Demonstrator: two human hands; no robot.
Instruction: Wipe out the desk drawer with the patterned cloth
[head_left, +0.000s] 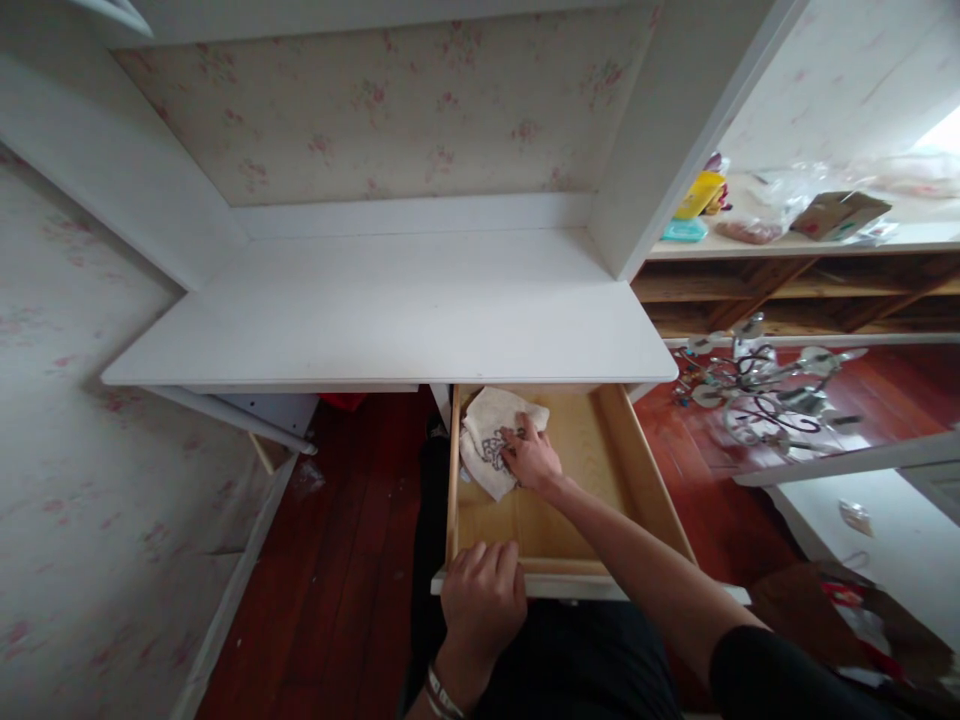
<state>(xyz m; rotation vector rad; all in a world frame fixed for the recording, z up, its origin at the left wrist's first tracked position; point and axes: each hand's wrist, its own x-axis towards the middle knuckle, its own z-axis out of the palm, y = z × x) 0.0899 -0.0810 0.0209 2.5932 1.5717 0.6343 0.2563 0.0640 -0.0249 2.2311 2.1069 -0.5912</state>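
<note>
Cloth [486, 420] long axis depthwise; corner twd L hand [484, 590]

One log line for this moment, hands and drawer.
left hand: curled over front of drawer | right hand: on printed cloth | printed cloth: inside drawer, left side | drawer: open, beneath white desktop

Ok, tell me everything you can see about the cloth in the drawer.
The cloth is off-white and looks like woven fabric, with a dark printed design whose details are too blurred to make out. It lies loosely spread and a little rumpled, one corner pointing toward the drawer's front, in the left part of the open wooden drawer. The right hand rests on it, covering part of its right side.
</note>
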